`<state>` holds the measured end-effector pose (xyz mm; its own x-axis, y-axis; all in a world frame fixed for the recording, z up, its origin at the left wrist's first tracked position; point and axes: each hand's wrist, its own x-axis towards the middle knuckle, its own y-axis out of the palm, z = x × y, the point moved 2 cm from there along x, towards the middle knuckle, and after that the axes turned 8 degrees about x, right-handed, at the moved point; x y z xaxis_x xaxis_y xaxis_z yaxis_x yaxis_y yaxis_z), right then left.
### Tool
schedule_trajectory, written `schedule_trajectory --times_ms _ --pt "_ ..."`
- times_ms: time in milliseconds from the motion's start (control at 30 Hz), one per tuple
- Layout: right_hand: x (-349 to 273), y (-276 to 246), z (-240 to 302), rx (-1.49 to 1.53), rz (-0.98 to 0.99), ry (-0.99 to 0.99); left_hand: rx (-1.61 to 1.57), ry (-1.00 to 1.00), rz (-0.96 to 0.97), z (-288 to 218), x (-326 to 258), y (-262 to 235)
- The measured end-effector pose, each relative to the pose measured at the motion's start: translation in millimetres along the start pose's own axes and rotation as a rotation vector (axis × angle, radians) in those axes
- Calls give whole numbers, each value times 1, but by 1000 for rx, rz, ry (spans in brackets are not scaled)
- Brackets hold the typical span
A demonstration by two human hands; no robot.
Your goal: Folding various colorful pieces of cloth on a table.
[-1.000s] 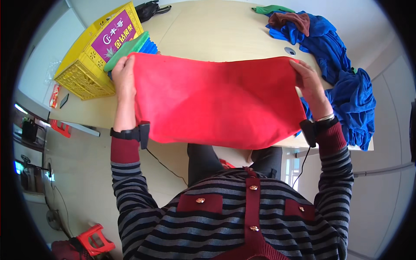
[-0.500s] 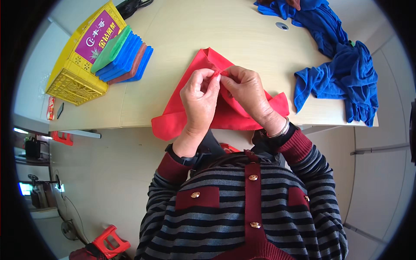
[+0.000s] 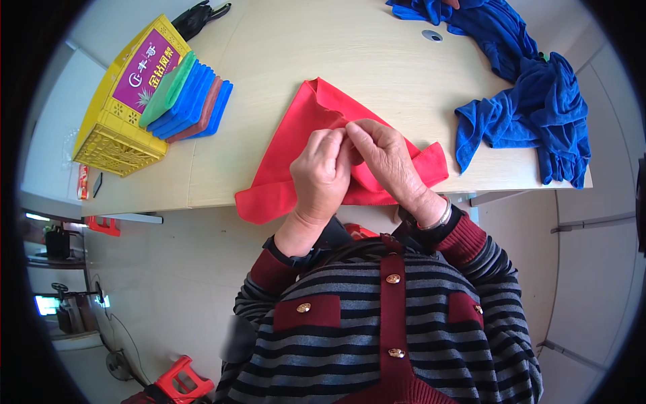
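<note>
A red cloth (image 3: 293, 145) lies at the table's front edge in front of me, its lower part hanging over the edge. Both hands meet above its middle with their fingertips pressed together. My left hand (image 3: 321, 172) is closed in a pinch, fingers curled in. Against it, the thumb and forefinger of my right hand (image 3: 390, 155) are also pinched. A raised fold of the cloth runs up to the fingertips, but whatever is between them is too small and hidden to make out.
At the left, a yellow box (image 3: 118, 118) stands with several folded green, blue and brown cloths (image 3: 188, 101) leaning on it. Crumpled blue cloths (image 3: 531, 114) lie at the right. A black bag (image 3: 195, 20) sits at the back left, a red stool (image 3: 183, 380) on the floor.
Both hands have moved slightly toward me, down from the cloth's upper part. The right hand has turned over more, covering the fingertips. The red tuft seen at the fingers before no longer shows.
</note>
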<state>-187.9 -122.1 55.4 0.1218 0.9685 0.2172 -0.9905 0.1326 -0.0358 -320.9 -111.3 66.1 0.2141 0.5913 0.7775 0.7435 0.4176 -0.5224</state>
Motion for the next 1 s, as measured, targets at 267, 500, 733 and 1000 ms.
schedule_trajectory --times_ms 267,500,733,1000 --pt "-9 -32 5 254 4 285 -199 -102 349 50 39 4" --pt "-30 -30 12 98 44 193 238 -251 421 216 105 125" --pt "-32 -38 12 -10 78 112 119 -512 920 223 121 171" --pt "-26 -85 27 -43 -46 -35 486 -266 699 179 162 114"
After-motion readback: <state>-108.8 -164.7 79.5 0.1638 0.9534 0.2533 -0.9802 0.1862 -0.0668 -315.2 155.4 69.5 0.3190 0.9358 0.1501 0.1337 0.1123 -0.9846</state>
